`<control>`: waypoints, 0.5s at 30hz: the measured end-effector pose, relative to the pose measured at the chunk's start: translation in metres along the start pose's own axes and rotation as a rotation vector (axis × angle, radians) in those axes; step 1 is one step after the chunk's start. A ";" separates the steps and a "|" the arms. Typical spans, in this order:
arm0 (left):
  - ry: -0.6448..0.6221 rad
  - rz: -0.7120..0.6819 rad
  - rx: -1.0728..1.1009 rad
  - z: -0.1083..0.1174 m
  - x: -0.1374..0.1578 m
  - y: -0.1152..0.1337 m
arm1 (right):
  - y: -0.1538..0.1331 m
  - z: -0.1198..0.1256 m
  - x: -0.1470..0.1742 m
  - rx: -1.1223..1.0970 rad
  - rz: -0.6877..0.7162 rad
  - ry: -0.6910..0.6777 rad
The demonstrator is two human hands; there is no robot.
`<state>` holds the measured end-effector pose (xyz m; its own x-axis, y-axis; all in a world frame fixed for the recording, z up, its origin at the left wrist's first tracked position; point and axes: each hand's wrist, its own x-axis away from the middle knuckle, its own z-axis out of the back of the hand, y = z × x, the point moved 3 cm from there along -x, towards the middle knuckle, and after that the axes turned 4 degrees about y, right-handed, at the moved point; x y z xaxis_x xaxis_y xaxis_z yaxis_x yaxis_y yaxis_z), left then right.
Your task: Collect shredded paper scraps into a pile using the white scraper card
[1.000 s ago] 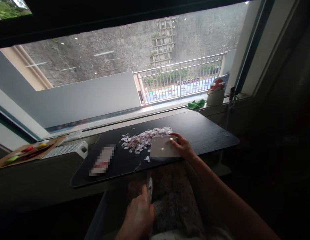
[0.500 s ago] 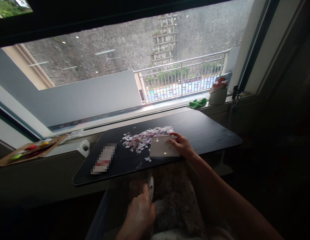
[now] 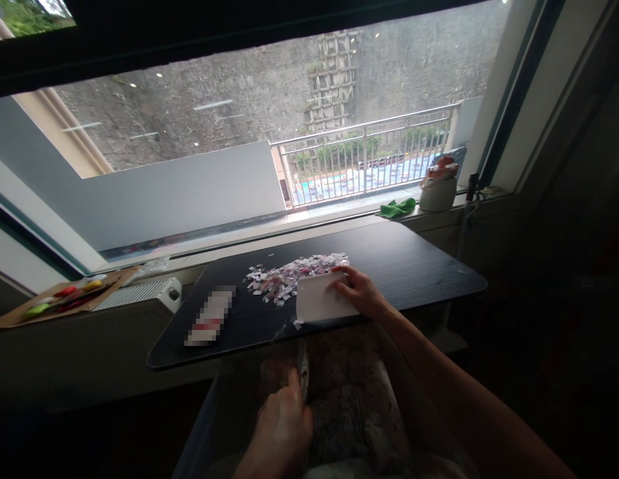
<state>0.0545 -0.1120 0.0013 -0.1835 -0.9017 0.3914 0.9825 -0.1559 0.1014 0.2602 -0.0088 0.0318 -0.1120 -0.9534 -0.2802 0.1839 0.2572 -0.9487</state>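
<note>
On the dark folding table lies a heap of small cut paper pieces [image 3: 289, 274], mostly white with pink tints. My right hand [image 3: 353, 290] grips the right side of a flat white rectangular plate [image 3: 316, 299], likely plastic, which covers the near right part of the heap. A few paper scraps [image 3: 298, 324] show at the plate's lower left corner, near the table edge. Below that edge, my left hand [image 3: 284, 416] is closed around a thin, pale, upright strip [image 3: 304, 372] with dark spots; it may be the rim of a bag, but shadow hides most of it.
A blurred-out packet [image 3: 211, 317] rests at the left of the black table [image 3: 413, 266]. On the sill are a green cloth [image 3: 397, 208] and a pale jug [image 3: 439, 191] with a reddish top. Brown cardboard [image 3: 84, 293] with coloured items lies left, beside a white vented unit [image 3: 144, 298].
My right hand has drawn the white plate slightly toward the near table edge, and its angle has changed. It now hides some of the loose scraps. My left hand stays nearly in place.
</note>
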 end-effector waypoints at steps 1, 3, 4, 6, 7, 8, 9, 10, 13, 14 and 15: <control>0.005 -0.004 -0.001 -0.001 0.000 0.000 | -0.003 0.003 0.001 0.033 0.013 -0.001; 0.023 -0.013 0.001 -0.001 -0.001 -0.001 | -0.010 0.010 0.004 0.085 0.038 0.016; 0.031 -0.015 0.008 -0.001 -0.001 -0.001 | -0.012 0.013 0.005 0.096 0.049 0.028; 0.037 -0.012 0.023 -0.001 -0.001 -0.002 | -0.016 0.015 0.007 0.093 0.062 0.042; 0.033 -0.007 0.028 -0.002 -0.001 -0.002 | -0.017 0.015 0.008 0.085 0.065 0.040; 0.027 -0.004 0.029 -0.002 -0.001 -0.002 | -0.017 0.014 0.008 0.084 0.068 0.030; 0.023 -0.005 0.026 -0.002 -0.002 -0.003 | -0.017 0.014 0.009 0.093 0.070 0.020; 0.023 -0.011 0.021 -0.003 -0.002 -0.003 | -0.018 0.014 0.010 0.108 0.075 0.012; 0.024 -0.020 0.012 -0.004 -0.003 -0.002 | -0.021 0.018 0.014 0.136 0.082 0.019; 0.025 -0.014 0.008 -0.004 -0.004 -0.002 | -0.022 0.020 0.015 0.132 0.079 0.030; 0.024 -0.007 0.004 -0.004 -0.004 -0.002 | -0.024 0.021 0.016 0.122 0.077 0.039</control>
<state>0.0533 -0.1097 -0.0039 -0.1896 -0.9102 0.3683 0.9811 -0.1606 0.1081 0.2744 -0.0336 0.0533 -0.1305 -0.9242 -0.3590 0.3103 0.3058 -0.9001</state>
